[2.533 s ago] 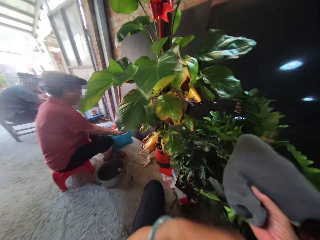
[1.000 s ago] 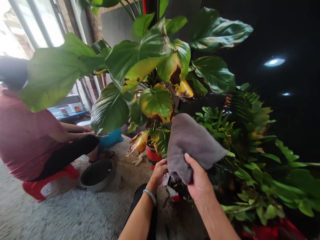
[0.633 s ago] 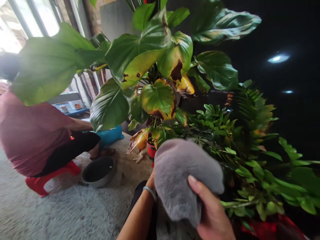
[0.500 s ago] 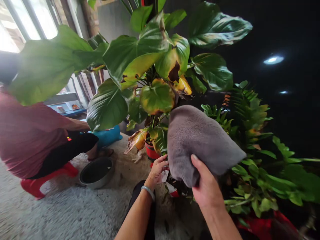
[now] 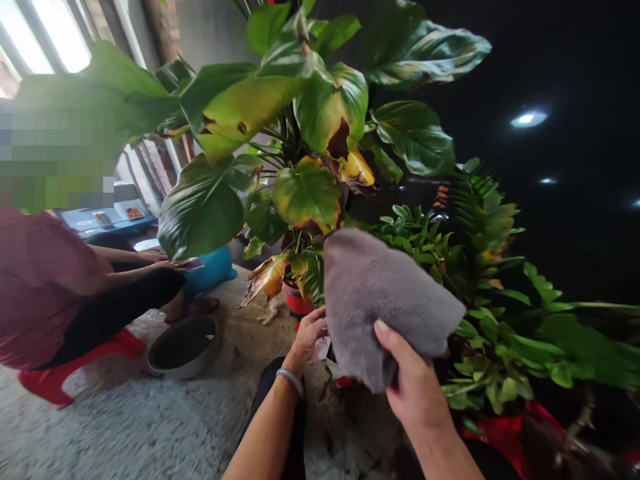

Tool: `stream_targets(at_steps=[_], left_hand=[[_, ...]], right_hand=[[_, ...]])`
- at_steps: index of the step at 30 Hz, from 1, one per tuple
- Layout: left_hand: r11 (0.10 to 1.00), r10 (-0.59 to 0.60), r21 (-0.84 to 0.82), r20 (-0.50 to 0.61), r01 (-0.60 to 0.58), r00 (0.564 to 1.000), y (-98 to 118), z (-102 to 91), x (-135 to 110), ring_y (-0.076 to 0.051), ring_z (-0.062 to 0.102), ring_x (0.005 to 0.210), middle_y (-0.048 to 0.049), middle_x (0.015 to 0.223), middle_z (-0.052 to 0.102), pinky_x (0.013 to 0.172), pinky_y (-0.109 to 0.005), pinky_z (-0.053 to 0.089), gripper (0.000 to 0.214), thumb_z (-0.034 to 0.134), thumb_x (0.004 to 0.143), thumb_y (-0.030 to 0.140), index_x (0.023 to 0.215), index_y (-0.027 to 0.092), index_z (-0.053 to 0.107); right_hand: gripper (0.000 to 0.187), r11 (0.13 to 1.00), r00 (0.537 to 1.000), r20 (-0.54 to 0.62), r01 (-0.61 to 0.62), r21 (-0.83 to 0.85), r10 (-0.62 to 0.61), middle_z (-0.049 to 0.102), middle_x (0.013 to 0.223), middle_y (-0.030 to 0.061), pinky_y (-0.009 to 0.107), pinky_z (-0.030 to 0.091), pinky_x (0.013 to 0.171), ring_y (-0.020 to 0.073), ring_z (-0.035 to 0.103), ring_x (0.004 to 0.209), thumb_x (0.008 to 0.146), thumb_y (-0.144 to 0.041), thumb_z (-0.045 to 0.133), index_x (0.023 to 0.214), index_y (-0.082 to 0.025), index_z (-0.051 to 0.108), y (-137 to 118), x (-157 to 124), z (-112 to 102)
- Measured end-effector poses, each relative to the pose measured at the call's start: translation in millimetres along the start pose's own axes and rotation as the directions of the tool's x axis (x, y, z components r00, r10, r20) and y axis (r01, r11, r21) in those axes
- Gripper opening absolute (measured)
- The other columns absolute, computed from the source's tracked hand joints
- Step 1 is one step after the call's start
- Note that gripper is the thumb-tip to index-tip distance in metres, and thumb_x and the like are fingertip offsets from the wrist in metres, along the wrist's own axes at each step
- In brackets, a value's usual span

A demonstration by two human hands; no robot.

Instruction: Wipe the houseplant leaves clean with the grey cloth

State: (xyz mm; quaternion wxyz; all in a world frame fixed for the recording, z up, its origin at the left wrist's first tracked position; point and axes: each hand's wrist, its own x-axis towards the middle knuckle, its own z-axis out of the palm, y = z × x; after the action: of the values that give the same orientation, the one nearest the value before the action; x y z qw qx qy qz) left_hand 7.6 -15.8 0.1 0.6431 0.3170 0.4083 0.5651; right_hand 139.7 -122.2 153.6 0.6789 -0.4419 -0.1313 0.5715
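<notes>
A folded grey plush cloth (image 5: 385, 293) is held up in front of the plants by my right hand (image 5: 413, 380), its thumb pressed on the near face and its other fingers hidden underneath. My left hand (image 5: 306, 341), with a bracelet at the wrist, reaches to the cloth's left edge. Its fingers are stretched out, and their tips are partly hidden behind the cloth. Just below those fingers shows a small whitish piece (image 5: 323, 348) that I cannot make out. Behind the cloth rises a large-leaved plant (image 5: 307, 193) with yellow and brown patches, in a red pot (image 5: 298, 300).
At left a person in a reddish shirt (image 5: 45, 287) sits on a red stool (image 5: 80, 373), hands near the knees. A dark basin (image 5: 183, 347) stands on the concrete floor. Bushy green plants (image 5: 490, 340) crowd the right side, before a dark shiny wall (image 5: 575, 220).
The view has shifted slightly right. The cloth sits a little lower and is still in my right hand. My left hand stays beside it. The seated person's hands now show more.
</notes>
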Motion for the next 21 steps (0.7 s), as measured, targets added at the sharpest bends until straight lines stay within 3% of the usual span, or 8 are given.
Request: stream_targets(at_steps=[2, 6, 10, 11, 13, 15, 17, 21], left_hand=[[1.000, -0.006, -0.018, 0.003, 0.006, 1.000, 0.3, 0.5, 0.6, -0.016, 0.059, 0.063, -0.0043, 0.073, 0.069, 0.059, -0.027, 0.044, 0.048, 0.079, 0.049, 0.024, 0.094, 0.011, 0.071], [0.999, -0.028, -0.037, -0.033, 0.027, 0.999, 0.3, 0.6, 3.6, -0.013, 0.058, 0.057, 0.0002, 0.065, 0.066, 0.057, -0.024, 0.043, 0.047, 0.080, 0.044, 0.023, 0.090, 0.013, 0.070], [0.997, -0.040, -0.072, -0.043, 0.037, 0.998, 1.0, 2.4, 3.7, -0.012, 0.057, 0.054, 0.0006, 0.066, 0.068, 0.054, -0.023, 0.041, 0.041, 0.079, 0.047, 0.020, 0.087, 0.015, 0.071], [0.997, -0.037, -0.072, -0.037, 0.035, 0.999, 1.5, 3.0, 3.1, -0.013, 0.057, 0.055, 0.0003, 0.065, 0.068, 0.054, -0.023, 0.041, 0.038, 0.079, 0.048, 0.019, 0.085, 0.015, 0.071], [0.998, -0.014, -0.056, -0.022, 0.013, 1.000, 2.4, 4.0, 1.8, -0.015, 0.057, 0.058, -0.0007, 0.063, 0.067, 0.054, -0.024, 0.040, 0.031, 0.078, 0.051, 0.018, 0.081, 0.014, 0.071], [1.000, 0.006, -0.031, -0.025, -0.007, 1.000, 3.0, 4.6, 0.5, -0.016, 0.058, 0.060, -0.0015, 0.063, 0.066, 0.055, -0.024, 0.039, 0.030, 0.078, 0.051, 0.019, 0.080, 0.013, 0.072], [1.000, 0.001, -0.025, -0.043, -0.002, 0.999, 3.3, 4.9, -0.4, -0.015, 0.057, 0.061, -0.0017, 0.067, 0.067, 0.057, -0.025, 0.041, 0.038, 0.079, 0.048, 0.022, 0.085, 0.014, 0.072], [0.999, -0.002, -0.045, -0.043, 0.000, 0.999, 4.5, 4.9, -0.8, -0.013, 0.058, 0.061, -0.0020, 0.074, 0.067, 0.058, -0.026, 0.044, 0.046, 0.081, 0.044, 0.024, 0.087, 0.014, 0.071]], right_hand=[[0.053, 0.999, 0.998, -0.054, 0.028, -0.018, -0.029, 0.077, 0.088, 0.0011, 0.035, 0.056, 0.082, 0.0256, 0.069, 0.096, 0.039, -0.026, 0.088, 0.089, -0.019, 0.072, 5.7, 17.2, -4.8], [0.046, 0.968, 0.964, -0.156, -0.232, -0.098, 0.215, 0.077, 0.079, 0.0044, 0.035, 0.055, 0.085, 0.0279, 0.068, 0.098, 0.037, -0.029, 0.088, 0.077, -0.015, 0.073, 43.7, 11.9, -39.2], [0.048, 0.882, 0.889, 0.026, -0.449, -0.145, 0.457, 0.076, 0.079, 0.0102, 0.041, 0.056, 0.083, 0.0331, 0.069, 0.096, 0.041, -0.034, 0.090, 0.080, -0.011, 0.073, 46.6, -20.5, -48.6], [0.048, 0.885, 0.888, 0.067, -0.444, -0.142, 0.456, 0.076, 0.078, 0.0105, 0.042, 0.056, 0.082, 0.0338, 0.070, 0.093, 0.042, -0.035, 0.090, 0.080, -0.011, 0.073, 37.7, -23.4, -44.0], [0.048, 0.945, 0.943, 0.082, -0.318, -0.074, 0.323, 0.076, 0.077, 0.0087, 0.042, 0.057, 0.080, 0.0334, 0.070, 0.090, 0.041, -0.033, 0.090, 0.082, -0.013, 0.073, 14.3, -18.2, -31.8], [0.050, 0.994, 0.995, 0.002, -0.103, 0.029, 0.103, 0.076, 0.080, 0.0048, 0.039, 0.058, 0.080, 0.0303, 0.071, 0.089, 0.039, -0.027, 0.088, 0.086, -0.016, 0.073, -6.5, -2.1, -23.2], [0.051, 0.997, 0.994, -0.105, 0.031, 0.069, -0.023, 0.077, 0.083, 0.0014, 0.035, 0.058, 0.080, 0.0255, 0.071, 0.088, 0.040, -0.022, 0.086, 0.089, -0.019, 0.072, -14.6, 15.6, -24.7], [0.042, 0.995, 0.960, -0.262, -0.098, 0.002, 0.095, 0.077, 0.081, 0.0005, 0.033, 0.059, 0.078, 0.0236, 0.071, 0.089, 0.043, -0.024, 0.085, 0.082, -0.020, 0.071, 10.7, 19.5, -55.1]])
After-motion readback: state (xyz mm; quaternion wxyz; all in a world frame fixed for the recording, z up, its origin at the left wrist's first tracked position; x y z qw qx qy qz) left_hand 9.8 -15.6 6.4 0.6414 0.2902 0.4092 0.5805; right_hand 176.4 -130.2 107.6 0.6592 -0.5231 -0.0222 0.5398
